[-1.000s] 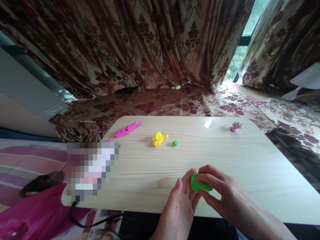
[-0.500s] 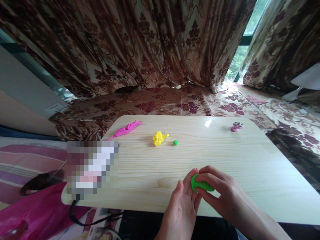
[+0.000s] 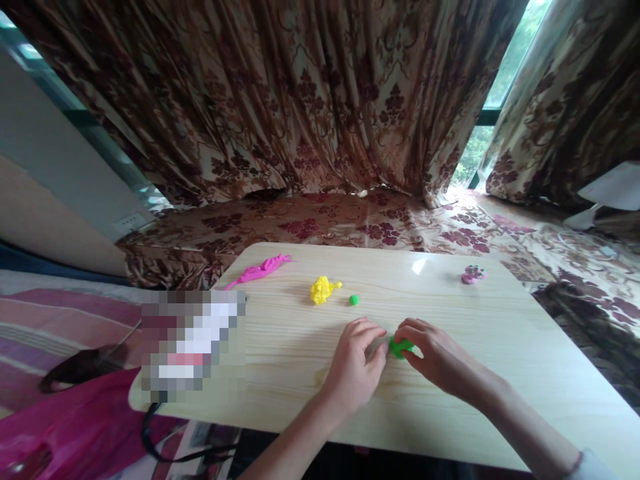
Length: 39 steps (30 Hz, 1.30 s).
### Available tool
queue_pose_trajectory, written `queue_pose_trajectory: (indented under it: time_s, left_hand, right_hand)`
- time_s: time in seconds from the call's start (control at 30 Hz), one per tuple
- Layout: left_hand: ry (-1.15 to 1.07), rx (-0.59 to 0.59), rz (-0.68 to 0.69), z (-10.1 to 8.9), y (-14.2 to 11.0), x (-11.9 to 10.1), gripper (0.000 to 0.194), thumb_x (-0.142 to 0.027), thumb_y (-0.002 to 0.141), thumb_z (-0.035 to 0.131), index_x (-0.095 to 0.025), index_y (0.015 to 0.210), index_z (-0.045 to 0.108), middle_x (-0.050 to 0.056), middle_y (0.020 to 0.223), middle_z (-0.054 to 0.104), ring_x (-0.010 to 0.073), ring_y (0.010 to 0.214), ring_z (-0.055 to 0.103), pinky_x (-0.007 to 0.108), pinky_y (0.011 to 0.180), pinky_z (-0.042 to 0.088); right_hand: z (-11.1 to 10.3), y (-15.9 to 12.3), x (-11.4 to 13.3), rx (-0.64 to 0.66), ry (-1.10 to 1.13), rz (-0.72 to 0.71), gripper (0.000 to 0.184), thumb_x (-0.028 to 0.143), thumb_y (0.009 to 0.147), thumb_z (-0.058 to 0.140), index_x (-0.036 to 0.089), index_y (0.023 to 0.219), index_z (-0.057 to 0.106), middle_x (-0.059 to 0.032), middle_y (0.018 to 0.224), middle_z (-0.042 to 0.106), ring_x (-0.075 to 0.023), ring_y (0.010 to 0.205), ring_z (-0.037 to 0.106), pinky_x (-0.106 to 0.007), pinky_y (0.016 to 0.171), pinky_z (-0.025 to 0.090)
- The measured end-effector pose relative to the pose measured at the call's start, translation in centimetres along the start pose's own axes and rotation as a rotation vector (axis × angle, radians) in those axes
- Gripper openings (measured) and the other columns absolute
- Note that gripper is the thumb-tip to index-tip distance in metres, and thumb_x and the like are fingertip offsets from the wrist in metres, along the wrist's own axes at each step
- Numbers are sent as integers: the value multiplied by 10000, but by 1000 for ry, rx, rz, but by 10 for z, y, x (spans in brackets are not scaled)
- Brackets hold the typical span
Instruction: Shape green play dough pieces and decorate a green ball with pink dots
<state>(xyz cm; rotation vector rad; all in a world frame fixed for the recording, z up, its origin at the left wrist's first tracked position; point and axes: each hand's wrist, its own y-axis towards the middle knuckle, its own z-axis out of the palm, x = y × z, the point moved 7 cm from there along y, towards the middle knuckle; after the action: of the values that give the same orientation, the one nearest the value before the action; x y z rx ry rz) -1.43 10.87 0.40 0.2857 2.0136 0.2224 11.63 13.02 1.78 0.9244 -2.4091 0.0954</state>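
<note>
A lump of bright green modelling clay (image 3: 399, 348) is at the tabletop, gripped from above by my right hand (image 3: 425, 343); its fingers hide part of the lump. Just left of it, my left hand (image 3: 357, 357) has its fingers curved and the thumb apart, with nothing visible between them. Beyond the hands lies a small green clay ball (image 3: 354, 300). Beside that ball is a bumpy yellow clay piece (image 3: 321, 291) with a short stub pointing right.
The pale wooden table (image 3: 280, 373) carries a long pink clay piece (image 3: 261, 269) at the far left and a small pink-and-green clay piece (image 3: 473, 274) at the far right. A blurred-out object (image 3: 200, 343) covers the left edge. Patterned curtains (image 3: 320, 100) hang behind.
My left palm was turned up beside the green clay; now that hand is turned over, apart from it. My right hand has brought the clay down to the table. The view has tilted slightly up.
</note>
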Motion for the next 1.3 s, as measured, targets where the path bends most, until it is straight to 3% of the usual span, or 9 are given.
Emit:
queue_pose_trajectory:
  time_s: [0.13, 0.27, 0.43, 0.57, 0.77, 0.9, 1.13, 1.3]
  left_hand:
    - [88, 71, 85, 6, 16, -5, 234, -188, 760, 563, -222, 973, 652, 61, 1002, 623, 216, 1030, 506, 394, 949, 373]
    - [146, 156, 168, 16, 23, -12, 250, -188, 704, 619, -249, 941, 673, 40, 917, 639, 221, 952, 518, 388, 903, 374]
    - [215, 206, 189, 31, 25, -10, 144, -211, 692, 620, -252, 805, 699, 30, 810, 630, 213, 868, 525, 353, 825, 380]
    - [249, 180, 204, 36, 23, -5, 90, -228, 695, 622, -241, 755, 688, 23, 784, 614, 202, 837, 521, 330, 783, 382]
    - [278, 123, 244, 38, 16, -1, 95, -240, 702, 630, -229, 785, 675, 24, 789, 597, 197, 844, 517, 327, 787, 382]
    - [315, 77, 272, 39, 11, -2, 118, -297, 744, 593, -224, 787, 676, 39, 809, 592, 205, 859, 512, 333, 777, 384]
    - [371, 37, 310, 39, 5, -3, 177, -355, 752, 584, -233, 817, 694, 46, 796, 587, 209, 841, 517, 350, 766, 390]
    - [380, -6, 346, 36, 0, -8, 148, -330, 746, 588, -225, 775, 688, 44, 796, 590, 207, 835, 525, 354, 769, 392]
  right_hand:
    - [-13, -10, -12, -30, 98, 36, 507, 67, 724, 537, 228, 1202, 481, -50, 1010, 604, -153, 788, 582, -288, 708, 480]
    - [-17, -28, -32, -143, 145, 129, 273, 95, 781, 485, 197, 1005, 605, -45, 917, 611, -136, 705, 582, -265, 633, 474]
    - [3, -35, -34, -238, 143, 137, 145, 145, 799, 519, 186, 826, 655, -31, 810, 587, -143, 702, 568, -261, 631, 443]
    - [12, -35, -35, -292, 150, 112, 131, 157, 800, 534, 182, 783, 661, -25, 773, 567, -147, 700, 558, -263, 638, 439]
    - [9, -42, -41, -456, 351, 97, 214, 248, 873, 457, 171, 991, 617, -50, 866, 587, -148, 736, 577, -253, 624, 465]
    - [12, -41, -33, -498, 393, 46, 248, 291, 869, 473, 171, 1041, 606, -66, 948, 581, -158, 807, 578, -259, 668, 477]
    - [18, -38, -31, -542, 333, 6, 208, 322, 830, 530, 189, 875, 683, -35, 770, 595, -148, 692, 568, -260, 614, 483]
    - [10, -44, -14, -614, 301, -57, 283, 301, 845, 502, 218, 1087, 624, -58, 947, 589, -184, 873, 567, -337, 788, 466]
